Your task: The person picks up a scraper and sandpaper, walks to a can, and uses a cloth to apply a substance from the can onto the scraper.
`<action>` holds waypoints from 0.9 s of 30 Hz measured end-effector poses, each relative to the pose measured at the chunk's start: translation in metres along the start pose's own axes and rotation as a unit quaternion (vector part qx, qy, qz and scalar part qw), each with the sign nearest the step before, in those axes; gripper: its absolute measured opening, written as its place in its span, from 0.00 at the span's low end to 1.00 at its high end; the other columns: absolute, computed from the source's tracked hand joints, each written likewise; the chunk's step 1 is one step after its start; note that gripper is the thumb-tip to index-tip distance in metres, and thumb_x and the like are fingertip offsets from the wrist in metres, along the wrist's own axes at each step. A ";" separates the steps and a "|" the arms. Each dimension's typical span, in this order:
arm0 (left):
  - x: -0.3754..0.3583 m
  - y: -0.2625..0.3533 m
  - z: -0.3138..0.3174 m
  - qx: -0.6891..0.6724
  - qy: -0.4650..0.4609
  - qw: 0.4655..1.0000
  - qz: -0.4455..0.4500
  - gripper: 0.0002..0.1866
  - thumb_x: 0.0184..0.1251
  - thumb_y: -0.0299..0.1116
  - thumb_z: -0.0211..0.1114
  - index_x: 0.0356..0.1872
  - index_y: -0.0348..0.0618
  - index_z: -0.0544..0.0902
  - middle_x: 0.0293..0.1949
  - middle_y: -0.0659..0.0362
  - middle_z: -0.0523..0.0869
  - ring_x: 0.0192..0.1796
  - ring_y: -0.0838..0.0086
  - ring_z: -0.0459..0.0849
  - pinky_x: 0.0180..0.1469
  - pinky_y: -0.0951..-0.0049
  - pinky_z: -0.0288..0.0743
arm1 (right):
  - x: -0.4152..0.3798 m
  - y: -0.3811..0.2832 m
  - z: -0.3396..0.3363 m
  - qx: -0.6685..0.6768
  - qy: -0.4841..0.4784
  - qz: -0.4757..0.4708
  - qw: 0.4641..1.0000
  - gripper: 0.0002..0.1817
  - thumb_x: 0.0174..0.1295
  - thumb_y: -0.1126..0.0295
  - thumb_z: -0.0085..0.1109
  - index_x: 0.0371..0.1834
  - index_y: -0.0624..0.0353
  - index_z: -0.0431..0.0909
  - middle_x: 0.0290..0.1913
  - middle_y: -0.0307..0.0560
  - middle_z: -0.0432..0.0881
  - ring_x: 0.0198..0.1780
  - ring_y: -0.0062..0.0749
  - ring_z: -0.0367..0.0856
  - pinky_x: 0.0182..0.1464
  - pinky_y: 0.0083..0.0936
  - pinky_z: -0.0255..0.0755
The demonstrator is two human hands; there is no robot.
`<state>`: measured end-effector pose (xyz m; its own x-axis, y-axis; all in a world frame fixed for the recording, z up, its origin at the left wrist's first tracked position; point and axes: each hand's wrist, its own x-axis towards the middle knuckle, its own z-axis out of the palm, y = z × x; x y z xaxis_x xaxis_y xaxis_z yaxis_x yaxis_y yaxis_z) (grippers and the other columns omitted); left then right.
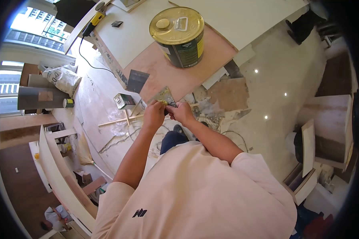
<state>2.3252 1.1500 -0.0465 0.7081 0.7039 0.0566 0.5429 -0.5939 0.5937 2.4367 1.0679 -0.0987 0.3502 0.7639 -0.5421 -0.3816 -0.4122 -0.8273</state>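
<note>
Close in front of my body, both hands meet at a putty knife with a wide, smeared blade pointing away from me. My right hand is closed around its dark handle end. The fingers of my left hand are pinched at the base of the blade, by a small yellowish lump; what they grip is partly hidden. Beyond the knife, a large round can with a gold lid stands on a pinkish board. A dark square plate lies at the board's near left corner.
A yellow power tool with a cord lies at the back left. On the littered floor stand a small rectangular tin and crossed wooden strips. A white sack is farther left. Another person is at lower left.
</note>
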 end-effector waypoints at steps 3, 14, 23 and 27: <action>0.034 0.000 0.011 0.049 0.007 0.998 -0.049 0.07 0.60 0.29 0.60 0.28 0.35 0.82 0.34 0.46 0.82 0.39 0.47 0.81 0.42 0.56 0.75 | -0.006 -0.003 0.000 0.022 0.009 -0.006 1.000 0.14 0.61 0.67 0.67 0.24 0.66 0.78 0.19 0.43 0.78 0.18 0.23 0.76 0.19 0.19 0.68; 0.045 0.005 0.010 0.001 0.016 0.999 -0.035 0.05 0.59 0.26 0.61 0.30 0.34 0.84 0.42 0.47 0.81 0.47 0.50 0.81 0.48 0.58 0.75 | -0.007 -0.009 -0.009 -0.047 -0.016 0.003 0.999 0.17 0.59 0.63 0.69 0.23 0.66 0.78 0.22 0.45 0.81 0.18 0.24 0.76 0.20 0.20 0.71; 0.014 0.003 0.005 -0.023 0.000 0.999 -0.028 0.06 0.60 0.26 0.63 0.36 0.37 0.83 0.36 0.49 0.83 0.41 0.51 0.83 0.44 0.61 0.76 | -0.007 -0.004 -0.005 0.095 -0.035 0.042 0.994 0.16 0.59 0.63 0.68 0.26 0.67 0.80 0.22 0.46 0.81 0.21 0.24 0.78 0.22 0.20 0.71; 0.044 0.004 0.022 -0.004 0.050 0.999 -0.021 0.04 0.59 0.26 0.63 0.30 0.37 0.82 0.35 0.49 0.82 0.39 0.51 0.82 0.42 0.60 0.75 | 0.004 0.010 -0.004 0.101 -0.054 0.019 0.993 0.15 0.59 0.66 0.66 0.24 0.67 0.78 0.21 0.46 0.80 0.20 0.25 0.77 0.21 0.21 0.69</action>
<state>2.3688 1.1703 -0.0592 0.6356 0.7640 0.1105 0.5683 -0.5600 0.6029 2.4376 1.0642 -0.1097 0.2422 0.8028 -0.5448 -0.5611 -0.3422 -0.7537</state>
